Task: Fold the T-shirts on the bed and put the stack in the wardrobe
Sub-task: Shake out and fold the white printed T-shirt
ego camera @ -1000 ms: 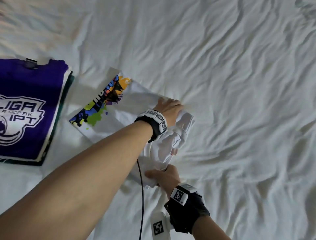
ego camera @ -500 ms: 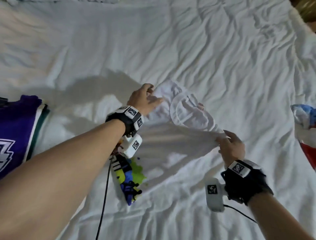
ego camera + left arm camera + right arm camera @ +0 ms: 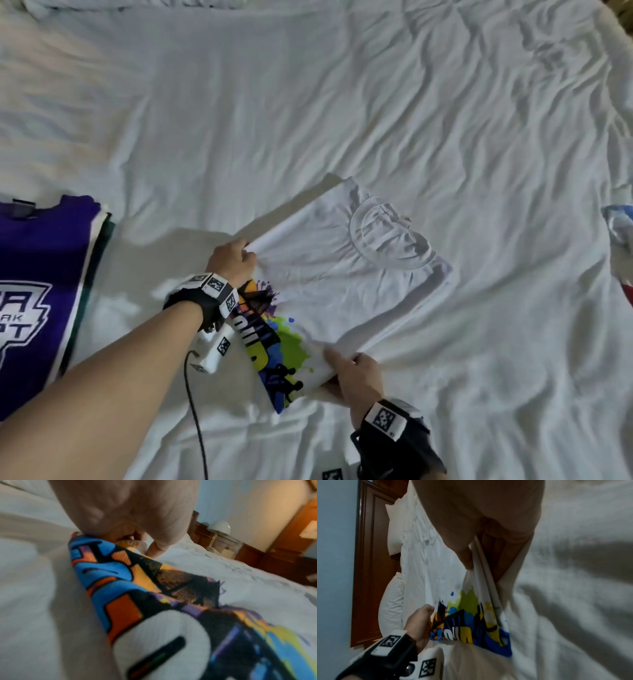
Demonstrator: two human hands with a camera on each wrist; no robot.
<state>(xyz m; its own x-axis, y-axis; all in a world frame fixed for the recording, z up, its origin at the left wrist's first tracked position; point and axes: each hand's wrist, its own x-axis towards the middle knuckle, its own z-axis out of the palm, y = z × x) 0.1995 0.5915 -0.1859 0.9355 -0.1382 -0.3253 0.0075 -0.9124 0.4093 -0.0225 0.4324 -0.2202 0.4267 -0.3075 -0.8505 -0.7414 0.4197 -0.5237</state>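
A white T-shirt (image 3: 346,281) with a bright graffiti print (image 3: 270,353) lies half folded in the middle of the bed, collar toward the far right. My left hand (image 3: 236,260) grips its left folded edge. My right hand (image 3: 349,373) pinches the near edge, thumb on top, layers of cloth between thumb and fingers (image 3: 501,561). The left wrist view shows the print (image 3: 137,588) close up under my left hand (image 3: 130,513). A folded stack topped by a purple T-shirt (image 3: 37,291) sits at the left.
Rumpled white bed sheet (image 3: 342,102) stretches all around. Another garment in blue, white and red (image 3: 620,233) pokes in at the right edge. A wooden headboard (image 3: 368,561) and pillows (image 3: 393,527) show in the right wrist view, a bedside lamp (image 3: 220,527) in the left wrist view.
Both hands moved from the shirt's shoulders down to its side edges and took hold there. The shirt's upper part now lies spread flat and the collar faces up.
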